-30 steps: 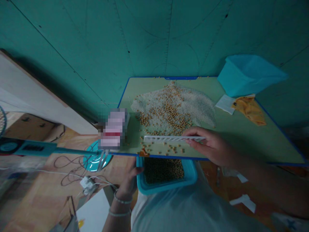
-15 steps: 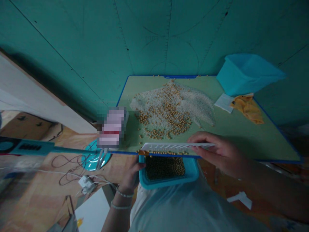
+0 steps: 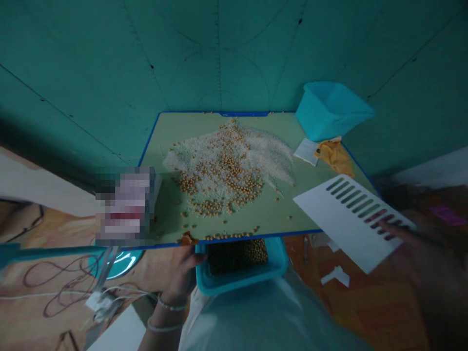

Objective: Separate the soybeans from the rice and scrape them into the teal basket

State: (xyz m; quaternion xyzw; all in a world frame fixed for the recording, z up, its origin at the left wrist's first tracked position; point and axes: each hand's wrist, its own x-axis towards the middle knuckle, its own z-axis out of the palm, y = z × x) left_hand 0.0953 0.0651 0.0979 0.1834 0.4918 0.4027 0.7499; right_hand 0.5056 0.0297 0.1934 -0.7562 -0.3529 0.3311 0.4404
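Observation:
My right hand [image 3: 409, 243], blurred by motion, grips a flat white plate [image 3: 351, 234] with a row of long slots, tilted over the table's right front edge. My left hand [image 3: 185, 270] is closed on the left rim of a blue plastic tub [image 3: 241, 285], just below that edge. Round yellow beans [image 3: 260, 251] lie in the tub, some in deep shadow. On the table [image 3: 292, 222], a spread heap of small white grains [image 3: 270, 151] is mixed with more yellow beans [image 3: 230, 165]. A thin line of beans runs along the front edge above the tub.
A blue bin [image 3: 329, 114] stands at the back right, near a yellow cloth [image 3: 334, 157] and a folded white paper [image 3: 307, 151]. A blurred-out box-like thing [image 3: 126, 207] is at the left corner. Cables and a white power strip [image 3: 102, 304] lie on the floor.
The slotted plate has moved right with my right hand, from standing along the front edge to showing its flat face. My left hand stays at the tub; the view has turned right.

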